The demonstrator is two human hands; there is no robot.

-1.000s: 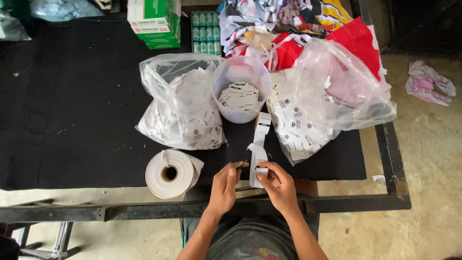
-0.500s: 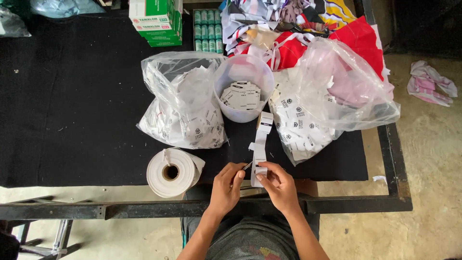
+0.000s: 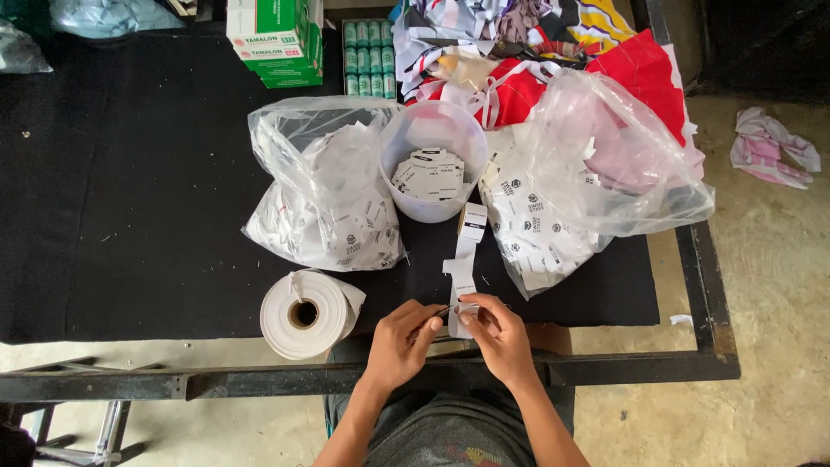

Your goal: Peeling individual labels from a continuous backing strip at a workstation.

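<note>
Label strip [image 3: 464, 268] between both hands, clear tub [image 3: 432, 164] of cut labels behind.

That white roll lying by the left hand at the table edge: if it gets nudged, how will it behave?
The white roll lies on its side with its hollow core facing the camera, so it would probably roll. It sits near the table edge, so it might drop off. Its loose end looks thin and would likely flop or unwind.

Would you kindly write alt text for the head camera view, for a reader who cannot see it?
Two bare hands, left hand and right hand, pinch a strip of white labels at the near edge of a black table. Behind stand a plastic tub of labels, two clear bags of tags, and a white roll on the left.
</note>
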